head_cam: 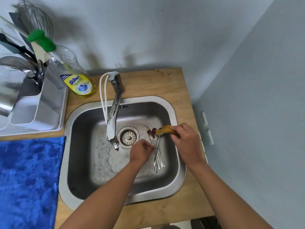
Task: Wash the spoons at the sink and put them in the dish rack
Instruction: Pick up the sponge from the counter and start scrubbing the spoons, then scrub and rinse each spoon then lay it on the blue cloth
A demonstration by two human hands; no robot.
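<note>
The wooden bench [165, 83] carries everything here, and the steel sink [92, 171] is set into its middle so that all the wet work stays in one basin. At about nine o'clock from the sink a blue cloth [28, 176] lies spread on the bench, probably to catch drips. The white dish rack [41, 113] stands at about ten o'clock, close enough to the basin that a washed spoon need only travel a short way across; its cutlery holder already has utensils standing in it. A bottle of yellow dish soap [80, 85] stands between the rack and the tap [113, 109], within easy reach, and the tap arches out from twelve o'clock so its spout hangs just beside the drain [129, 135]. The spoons [157, 154] lie bunched in the basin at about three o'clock from the drain, bowls away from the person and handles toward them; some bowls look smeared dark brown, so I would say washing has barely begun. The left hand [140, 152] has its fingers curled at the handles, apparently pinching them to steady the bundle. The right hand [184, 138] grips a yellow sponge [165, 130] and holds it over the dirty bowls, where scrubbing is needed. No water shows at the spout.
</note>
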